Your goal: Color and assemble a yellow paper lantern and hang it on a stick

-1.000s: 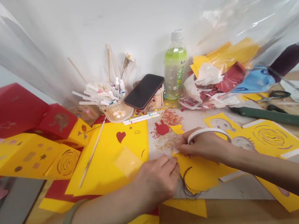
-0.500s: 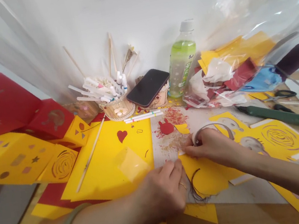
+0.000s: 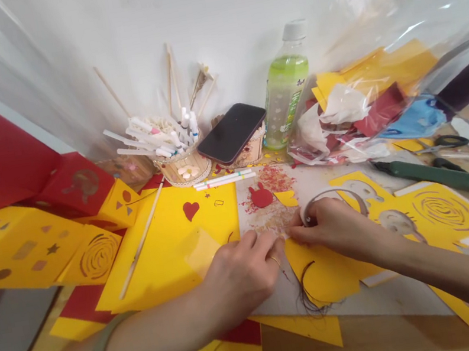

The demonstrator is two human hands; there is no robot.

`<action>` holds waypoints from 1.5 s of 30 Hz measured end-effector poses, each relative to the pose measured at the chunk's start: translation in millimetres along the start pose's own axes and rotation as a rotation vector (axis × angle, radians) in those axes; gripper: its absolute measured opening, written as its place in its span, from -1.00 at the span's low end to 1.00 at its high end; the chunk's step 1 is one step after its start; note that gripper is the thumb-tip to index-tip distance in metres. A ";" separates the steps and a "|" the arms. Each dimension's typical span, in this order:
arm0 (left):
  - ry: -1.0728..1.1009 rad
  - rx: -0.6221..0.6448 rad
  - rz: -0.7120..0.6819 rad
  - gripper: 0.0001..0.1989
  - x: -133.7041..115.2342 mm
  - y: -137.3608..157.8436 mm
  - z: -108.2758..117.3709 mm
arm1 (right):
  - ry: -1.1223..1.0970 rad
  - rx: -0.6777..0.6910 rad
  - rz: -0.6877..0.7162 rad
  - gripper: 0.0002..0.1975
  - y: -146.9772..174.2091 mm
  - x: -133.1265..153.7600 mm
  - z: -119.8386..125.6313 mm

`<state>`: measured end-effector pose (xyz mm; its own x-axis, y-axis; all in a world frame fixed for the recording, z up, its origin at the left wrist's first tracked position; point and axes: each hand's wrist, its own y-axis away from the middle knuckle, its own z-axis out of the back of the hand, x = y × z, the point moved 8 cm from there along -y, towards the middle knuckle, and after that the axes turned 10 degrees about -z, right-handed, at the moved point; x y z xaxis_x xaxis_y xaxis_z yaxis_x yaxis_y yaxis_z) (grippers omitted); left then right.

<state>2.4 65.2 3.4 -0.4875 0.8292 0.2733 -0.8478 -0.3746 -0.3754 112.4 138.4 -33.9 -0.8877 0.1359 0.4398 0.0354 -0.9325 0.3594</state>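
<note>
My right hand [image 3: 335, 223] is closed around a roll of tape [image 3: 358, 196], its fingertips pinched low over the top of a rounded yellow paper piece [image 3: 332, 276]. My left hand [image 3: 246, 272] is closed in a pinch just left of those fingertips; whatever lies between its fingers is hidden. A tuft of dark thread [image 3: 304, 292] lies along the yellow piece's left edge. Beyond the hands, a red rabbit-head cutout [image 3: 261, 197] and a small yellow scrap [image 3: 286, 198] rest on the grey board [image 3: 250, 217]. The yellow sheet [image 3: 173, 269] on the left bears a red heart [image 3: 191, 210].
Red and yellow paper boxes [image 3: 35, 248] stand at left. Behind are a basket of markers [image 3: 184, 172], a phone [image 3: 234, 133], a green drink bottle [image 3: 288, 94] and a plastic bag of scraps [image 3: 346, 121]. A green cutter-like tool [image 3: 445, 173] and scissors [image 3: 449, 141] lie right.
My left hand has shifted slightly up, uncovering more paper below it. My right hand stays nearly in place with the tape roll. The view has moved a little.
</note>
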 end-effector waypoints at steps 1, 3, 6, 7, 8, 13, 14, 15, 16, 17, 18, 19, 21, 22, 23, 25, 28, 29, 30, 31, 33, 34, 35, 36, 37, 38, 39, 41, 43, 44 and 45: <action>0.000 0.009 -0.005 -0.82 -0.4 -0.5 -1.0 | 0.004 -0.005 0.006 -0.65 0.6 0.4 0.2; -0.001 0.029 -0.017 -0.83 -1.8 -1.0 -3.4 | 0.012 -0.011 0.018 -0.64 2.4 1.8 0.5; -0.009 0.037 -0.028 -0.86 -3.6 -1.0 -5.5 | 0.023 -0.024 0.036 -0.64 5.6 4.6 1.0; -0.014 0.025 -0.033 -0.87 -4.3 -1.0 -5.2 | 0.028 -0.035 0.041 -0.63 6.5 5.7 1.6; -0.019 0.013 -0.037 -0.88 -4.9 -1.1 -4.9 | 0.035 -0.047 0.046 -0.62 7.2 6.5 2.1; -0.034 -0.032 -0.029 -0.91 -5.4 -1.5 -4.5 | 0.056 -0.117 0.060 -0.58 9.8 7.6 4.2; -0.036 -0.027 -0.031 -0.91 -5.6 -1.5 -5.0 | 0.057 -0.127 0.065 -0.57 10.4 7.4 4.3; -0.040 -0.022 -0.037 -0.92 -6.0 -1.4 -5.3 | 0.058 -0.138 0.071 -0.57 11.1 7.2 4.4; -0.043 -0.013 -0.046 -0.92 -6.6 -1.3 -5.6 | 0.058 -0.147 0.076 -0.56 11.8 7.0 4.4; -0.048 -0.009 -0.057 -0.92 -7.3 -1.1 -5.3 | 0.058 -0.155 0.080 -0.57 12.4 6.7 4.4; -0.052 -0.003 -0.065 -0.91 -7.8 -1.1 -5.1 | 0.058 -0.161 0.083 -0.57 12.9 6.6 4.3; -0.057 0.001 -0.071 -0.89 -8.0 -1.1 -4.8 | 0.058 -0.164 0.086 -0.58 13.1 6.5 4.0; -0.061 0.021 -0.075 -0.83 -7.7 -1.8 -5.3 | 0.057 -0.164 0.089 -0.60 12.9 6.9 3.2; -0.062 0.028 -0.072 -0.82 -7.0 -2.3 -5.5 | 0.055 -0.160 0.092 -0.60 12.6 7.4 2.8; -0.059 0.035 -0.067 -0.81 -6.1 -3.0 -6.0 | 0.053 -0.154 0.096 -0.61 12.3 8.0 2.5; -0.034 0.053 -0.054 -0.81 -3.5 -4.4 -8.1 | 0.048 -0.138 0.103 -0.64 12.0 8.7 3.0; 0.024 0.103 -0.018 -0.82 2.3 -4.9 -14.6 | 0.016 -0.113 0.124 -0.74 14.5 8.1 8.8; 0.038 0.126 -0.011 -0.83 3.8 -4.5 -17.3 | -0.023 -0.111 0.152 -0.77 16.7 8.4 12.9; 0.047 0.143 -0.005 -0.84 5.1 -4.0 -19.4 | -0.071 -0.113 0.185 -0.79 19.2 8.5 17.8; 0.051 0.155 -0.001 -0.84 6.0 -3.5 -20.9 | -0.122 -0.118 0.217 -0.79 21.8 8.0 23.0; 0.058 0.165 0.002 -0.85 7.1 -2.8 -22.4 | -0.206 -0.133 0.250 -0.80 25.1 4.1 32.0; 0.062 0.167 0.002 -0.86 7.1 -2.6 -22.6 | -0.230 -0.133 0.242 -0.80 25.1 0.5 34.3; 0.063 0.166 0.001 -0.86 6.9 -2.6 -22.4 | -0.247 -0.120 0.224 -0.80 24.1 -3.4 34.7; 0.062 0.162 -0.002 -0.86 6.4 -2.6 -22.0 | -0.264 -0.105 0.201 -0.80 22.5 -7.3 34.2; 0.059 0.159 -0.006 -0.87 5.7 -2.7 -21.7 | -0.279 -0.083 0.180 -0.80 20.5 -10.5 32.6; 0.053 0.153 -0.008 -0.87 5.2 -2.8 -21.3 | -0.293 -0.062 0.155 -0.80 18.5 -13.5 30.9; 0.047 0.145 -0.008 -0.87 4.8 -2.7 -21.0 | -0.307 -0.042 0.129 -0.80 16.5 -16.2 29.3; 0.043 0.129 -0.005 -0.86 4.3 -2.4 -21.0 | -0.345 -0.011 0.092 -0.80 13.8 -19.6 27.8; 0.049 0.107 -0.004 -0.84 4.1 -2.1 -20.9 | -0.386 0.011 0.060 -0.80 12.6 -22.5 27.9; 0.053 0.096 -0.004 -0.83 4.0 -2.0 -20.8 | -0.402 0.020 0.045 -0.80 12.2 -24.1 28.3; 0.056 0.084 -0.003 -0.83 4.0 -2.0 -20.5 | -0.413 0.026 0.032 -0.80 12.0 -25.8 28.7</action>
<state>6.4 77.8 -12.9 -0.4741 0.8517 0.2233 -0.8651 -0.4033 -0.2983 149.0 133.3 -17.3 -0.6273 0.2349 0.7425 0.0765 -0.9303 0.3588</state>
